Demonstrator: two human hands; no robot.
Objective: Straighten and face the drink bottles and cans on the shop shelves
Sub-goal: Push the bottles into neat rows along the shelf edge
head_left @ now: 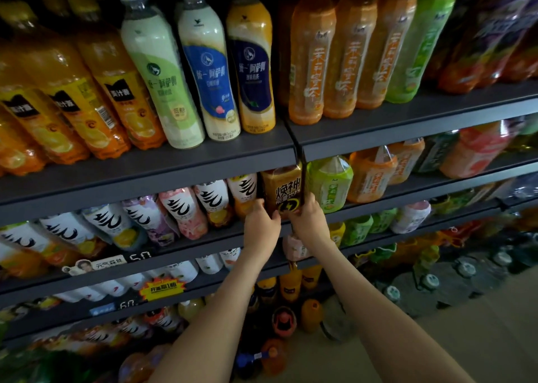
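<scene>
1. Brown bottle (286,192): on the second shelf (209,244), right at the seam between the two shelf sections. The black label with a lightning mark faces out, and the top is hidden behind the top shelf (145,173) edge.
2. Left hand (262,227): grips the bottle's lower left side, fingers curled round it, thumb on the front.
3. Right hand (310,222): grips the lower right side the same way, so both hands hold the one bottle.
4. Neighbours: white-label bottles (180,208) in a row just left, the nearest touching or almost touching the brown bottle; green bottle (330,181) just right, past the seam.
5. Top shelf: orange juice (116,91), three milk teas (203,71) and amber teas (311,62), labels mostly out.
6. Lower shelves and floor (436,339) hold more bottles, too dim and blurred to read.
</scene>
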